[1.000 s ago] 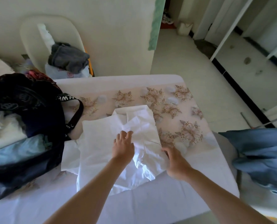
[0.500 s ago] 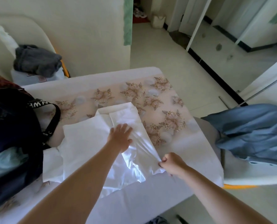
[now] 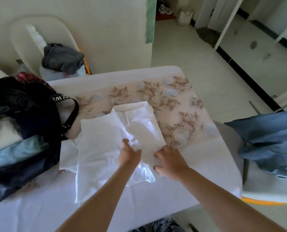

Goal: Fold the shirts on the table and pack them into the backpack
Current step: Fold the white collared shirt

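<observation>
A white shirt (image 3: 99, 148) lies partly folded on the table (image 3: 198, 158), its right side turned over onto the middle. My left hand (image 3: 128, 153) rests flat on the shirt near its centre, fingers spread. My right hand (image 3: 168, 160) lies on the folded right edge, fingers bent down over the cloth. The black backpack (image 3: 22, 114) stands open at the table's left, with pale blue and white clothes inside.
A white chair (image 3: 30, 37) behind the table holds a grey garment (image 3: 62, 57). A blue garment (image 3: 270, 141) is draped over a chair at the right. The flowered tablecloth shows beyond the shirt. Tiled floor lies to the right.
My right hand let go of the pinched shirt edge and moved left onto the fold. My left hand slid back toward me. The shirt's right side now lies folded over.
</observation>
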Demonstrator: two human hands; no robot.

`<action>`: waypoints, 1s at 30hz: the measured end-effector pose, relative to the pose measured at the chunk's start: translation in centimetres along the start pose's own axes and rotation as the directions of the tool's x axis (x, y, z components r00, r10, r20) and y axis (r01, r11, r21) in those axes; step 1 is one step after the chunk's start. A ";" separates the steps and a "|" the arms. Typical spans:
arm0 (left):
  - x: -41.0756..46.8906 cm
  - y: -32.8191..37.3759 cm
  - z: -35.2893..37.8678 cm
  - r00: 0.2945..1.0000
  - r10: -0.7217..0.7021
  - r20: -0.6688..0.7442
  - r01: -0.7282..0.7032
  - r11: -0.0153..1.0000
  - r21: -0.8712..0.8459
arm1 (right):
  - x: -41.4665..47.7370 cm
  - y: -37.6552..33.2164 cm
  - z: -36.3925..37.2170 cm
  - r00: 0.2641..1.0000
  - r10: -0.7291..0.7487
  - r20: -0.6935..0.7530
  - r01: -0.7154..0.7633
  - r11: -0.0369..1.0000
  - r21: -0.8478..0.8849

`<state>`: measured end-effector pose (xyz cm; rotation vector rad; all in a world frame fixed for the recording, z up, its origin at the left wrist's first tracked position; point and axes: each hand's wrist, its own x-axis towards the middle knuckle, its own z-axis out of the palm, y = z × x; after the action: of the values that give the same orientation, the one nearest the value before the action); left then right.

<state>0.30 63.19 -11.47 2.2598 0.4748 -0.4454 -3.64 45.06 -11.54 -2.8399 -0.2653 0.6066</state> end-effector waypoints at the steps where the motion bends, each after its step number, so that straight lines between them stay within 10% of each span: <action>1: 0.0 0.4 -0.2 0.999 0.036 -0.003 -0.037 0.993 -0.115 | 0.1 -0.1 0.0 0.999 -0.031 -0.040 0.030 0.999 -0.024; 5: -0.1 0.8 -1.2 0.973 0.191 -0.127 -0.214 0.954 -0.208 | 0.2 -0.6 -0.4 0.991 -0.127 -0.042 0.127 0.992 -0.006; 8: -0.2 -1.8 -0.9 0.968 0.227 -0.106 -0.214 0.969 0.126 | 0.6 -0.8 -0.9 0.986 -0.150 0.069 0.155 0.986 -0.067; 12: -1.2 -3.2 -0.1 0.767 0.639 -0.057 -0.544 0.695 0.469 | 1.8 -0.6 -1.5 0.967 -0.252 -0.042 0.245 0.962 -0.124; 16: -1.3 -5.3 0.4 0.816 0.457 0.354 -0.576 0.585 0.571 | 3.7 -0.4 -2.8 0.969 -0.247 0.019 0.247 0.958 -0.146; 21: -1.6 -6.2 -1.1 0.873 0.315 0.372 -0.484 0.654 0.581 | 6.1 -0.3 -3.9 0.948 -0.140 0.286 0.203 0.958 -0.202; 30: -2.2 -8.5 -9.4 0.941 0.142 -0.307 -0.050 0.956 0.290 | 10.2 -10.4 -5.5 0.892 -0.433 0.131 0.452 0.865 -0.217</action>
<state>-4.00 75.17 -9.67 2.6345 0.4870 -0.0876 6.52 56.31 -7.82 -2.8245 -1.0410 0.6157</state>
